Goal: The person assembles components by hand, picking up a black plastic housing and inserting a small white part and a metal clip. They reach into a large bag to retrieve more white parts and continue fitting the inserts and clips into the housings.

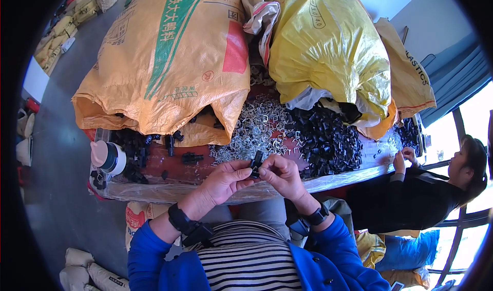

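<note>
Over the table's front edge, my left hand [224,180] pinches a small black plastic part [256,162] between thumb and fingers. My right hand [282,176] closes on the same part from the other side, its thumb and forefinger at the part's edge. Just beyond my hands spreads a pile of small silvery metal clips [251,129]. To the right of the clips lies a heap of black plastic pieces [328,142]. More black parts [134,155] lie at the left, partly under a sack's open mouth.
A large orange woven sack [190,60] and a yellow sack [328,44] stand at the back of the table. A white cup with a pink lid [108,157] sits at the left corner. At the right, another person [411,188] works at the table. Filled sacks [95,273] lie on the floor.
</note>
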`<state>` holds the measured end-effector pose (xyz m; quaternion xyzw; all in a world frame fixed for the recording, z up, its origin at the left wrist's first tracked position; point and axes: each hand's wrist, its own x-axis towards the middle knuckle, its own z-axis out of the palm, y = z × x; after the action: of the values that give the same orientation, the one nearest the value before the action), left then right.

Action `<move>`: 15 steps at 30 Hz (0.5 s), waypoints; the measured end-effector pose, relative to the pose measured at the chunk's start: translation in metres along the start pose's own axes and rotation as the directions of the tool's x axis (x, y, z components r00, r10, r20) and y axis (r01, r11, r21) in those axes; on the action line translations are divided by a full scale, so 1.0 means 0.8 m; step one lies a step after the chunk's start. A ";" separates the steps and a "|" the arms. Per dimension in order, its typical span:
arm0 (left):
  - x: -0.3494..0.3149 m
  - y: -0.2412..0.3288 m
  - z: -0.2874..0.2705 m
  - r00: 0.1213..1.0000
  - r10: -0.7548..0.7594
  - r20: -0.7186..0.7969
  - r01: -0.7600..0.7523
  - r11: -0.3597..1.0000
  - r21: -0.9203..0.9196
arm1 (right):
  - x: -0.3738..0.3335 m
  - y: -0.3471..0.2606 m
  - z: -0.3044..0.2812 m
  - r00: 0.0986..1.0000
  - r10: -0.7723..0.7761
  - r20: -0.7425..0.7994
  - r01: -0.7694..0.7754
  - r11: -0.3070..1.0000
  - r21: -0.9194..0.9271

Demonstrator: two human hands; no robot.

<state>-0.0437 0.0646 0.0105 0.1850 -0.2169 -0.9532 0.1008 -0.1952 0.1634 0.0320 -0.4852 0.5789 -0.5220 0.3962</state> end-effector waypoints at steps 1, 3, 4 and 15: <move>-0.001 0.000 0.000 1.000 -0.005 -0.005 0.005 1.000 0.000 | 0.000 -0.002 0.000 1.000 -0.030 0.000 0.030 0.991 -0.129; -0.001 -0.001 0.000 1.000 -0.011 -0.012 0.011 1.000 -0.001 | 0.001 -0.012 0.002 0.994 -0.109 0.006 0.107 0.965 -0.241; -0.002 -0.001 0.001 1.000 -0.016 -0.020 0.017 1.000 0.012 | 0.001 -0.018 0.002 0.982 -0.186 0.021 0.181 0.919 -0.351; -0.001 -0.006 0.002 0.994 -0.027 -0.106 0.041 0.991 0.130 | -0.002 -0.015 0.007 0.906 -0.399 0.142 0.399 0.692 -0.601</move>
<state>-0.0438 0.0701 0.0098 0.2442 -0.2709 -0.9274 0.0830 -0.1877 0.1644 0.0427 -0.7014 0.5977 -0.3770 0.0926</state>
